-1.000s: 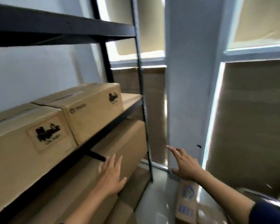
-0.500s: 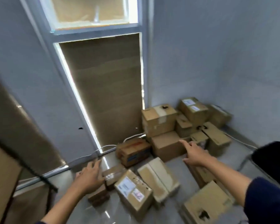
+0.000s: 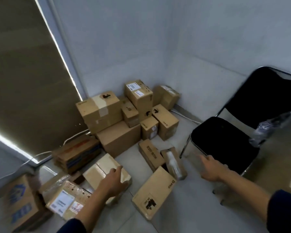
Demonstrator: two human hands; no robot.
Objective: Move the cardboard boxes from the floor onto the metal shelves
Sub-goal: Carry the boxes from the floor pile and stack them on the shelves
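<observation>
Pale glossy floor (image 3: 183,214), strewn with cardboard boxes (image 3: 118,140) heaped into the corner left of a black folding chair (image 3: 225,140). Nearer, left of the chair: a flat box (image 3: 154,190) and a labelled box (image 3: 65,200).

Left hand (image 3: 113,181) now over taped box (image 3: 106,172).

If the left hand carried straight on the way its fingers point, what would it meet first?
Most likely the pale taped box just ahead of the left hand; whether it already touches is unclear.

Blue-printed box (image 3: 18,204) blurred, edge-cropped
</observation>
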